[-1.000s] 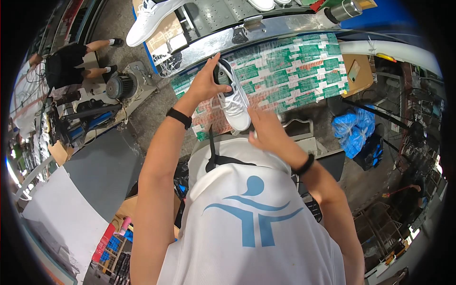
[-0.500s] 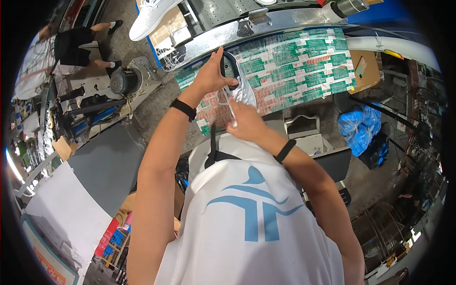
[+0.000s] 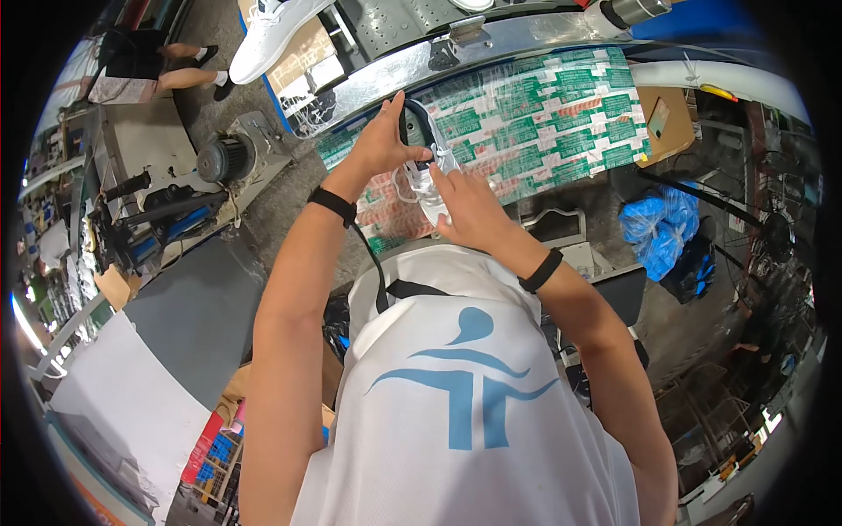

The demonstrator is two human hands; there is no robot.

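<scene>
A white sneaker (image 3: 424,191) with a dark-lined collar is held over the taped surface in front of me, its toe toward my body. My left hand (image 3: 384,145) grips it by the collar and tongue, thumb at the top of the tongue, index finger stretched along the rim. My right hand (image 3: 469,206) closes on the sneaker's right side near the laces and toe. A loose white lace (image 3: 401,184) loops out on the left. The fingers of my right hand partly cover the laced front, so I cannot tell whether they also pinch a lace.
Beyond the green-and-white taped surface (image 3: 544,114) runs a metal rail (image 3: 386,77). Another white sneaker (image 3: 274,39) stands at the far left, a metal bottle (image 3: 638,10) at the far right. Blue plastic bags (image 3: 660,230) lie right. Another person's legs (image 3: 189,79) show at upper left, behind a motor (image 3: 226,159).
The sneaker has turned, bringing its laced front and toe into view. My right hand has moved slightly right and up against its side. At upper left the other person has shifted.
</scene>
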